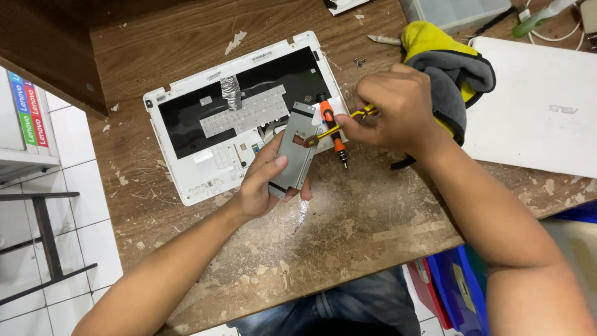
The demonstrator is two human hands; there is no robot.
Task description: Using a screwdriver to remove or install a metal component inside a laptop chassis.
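Note:
My left hand (264, 183) grips a flat grey metal bracket (295, 146) by its lower end, held above the worn wooden table (348, 224). My right hand (392, 109) pinches a thin yellow tool (339, 127) whose tip touches a small brown piece on the bracket. An orange and black screwdriver (333, 127) lies on the table just behind the bracket. A white opened laptop shell (205, 155), with a black inside and a white keyboard backing plate, lies to the left of both hands.
A yellow and grey cloth (451, 65) sits behind my right hand. A closed white laptop (535, 106) lies at the right. A clear plastic box (454, 11) stands at the back. Blue and red bins (454, 286) sit under the table's edge.

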